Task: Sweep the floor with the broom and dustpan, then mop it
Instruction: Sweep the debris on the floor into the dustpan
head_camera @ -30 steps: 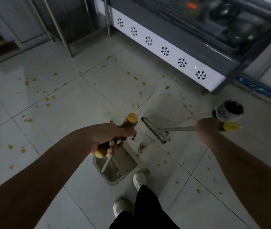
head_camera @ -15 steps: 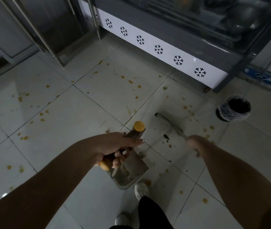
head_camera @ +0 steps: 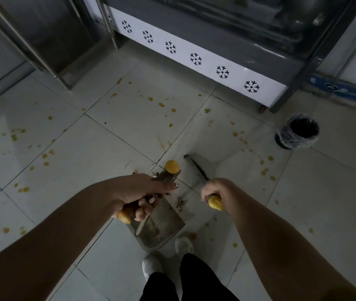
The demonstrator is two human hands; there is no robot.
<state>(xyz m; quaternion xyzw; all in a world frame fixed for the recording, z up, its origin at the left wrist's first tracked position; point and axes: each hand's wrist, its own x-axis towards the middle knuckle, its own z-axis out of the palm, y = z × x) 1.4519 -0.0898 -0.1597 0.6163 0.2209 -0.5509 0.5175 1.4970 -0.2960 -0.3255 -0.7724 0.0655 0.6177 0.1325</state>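
The left hand [head_camera: 142,194] is curled tight round the handle of the metal dustpan [head_camera: 166,220], a yellow tip showing on either side of the fist. The pan hangs on a thin rod just below that hand, its mouth on the tiled floor [head_camera: 74,181] and turned towards the right hand. The right hand [head_camera: 216,192] is closed round the yellow-ended handle of the broom [head_camera: 196,168]; the dark broom head rests on the tiles just ahead of it, slanting away to the left. Between the two hands, beside the pan's edge, lies a small heap of brownish scraps [head_camera: 180,203].

Orange-yellow spots [head_camera: 46,157] are scattered over the tiles on the outer side of each hand and ahead of both. Well ahead and to the right of the right hand stands a small bin [head_camera: 297,132] lined with a plastic bag — beyond it, a blue mop head [head_camera: 338,93] lies against the wall. Straight ahead of the hands runs a display cabinet [head_camera: 194,59] with a white snowflake-printed base panel. Below the hands, two white shoes [head_camera: 151,266] show, one just beside the pan.
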